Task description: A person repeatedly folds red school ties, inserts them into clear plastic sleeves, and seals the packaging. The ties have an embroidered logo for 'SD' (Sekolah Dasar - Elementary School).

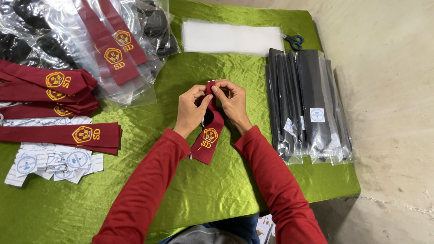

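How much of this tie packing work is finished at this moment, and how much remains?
Done: bagged ties piled top left. In hand: both hands hold the top of one maroon tie. Left: loose ties, paper tags and empty clear bags remain.

The top end of the maroon tie point(209, 135) is covered by the left hand point(192, 110) and right hand point(233, 101), so how they grip it can't be made out. The stacked ties point(45, 90) run off the left edge. The paper labels point(54, 162) are too small to read.
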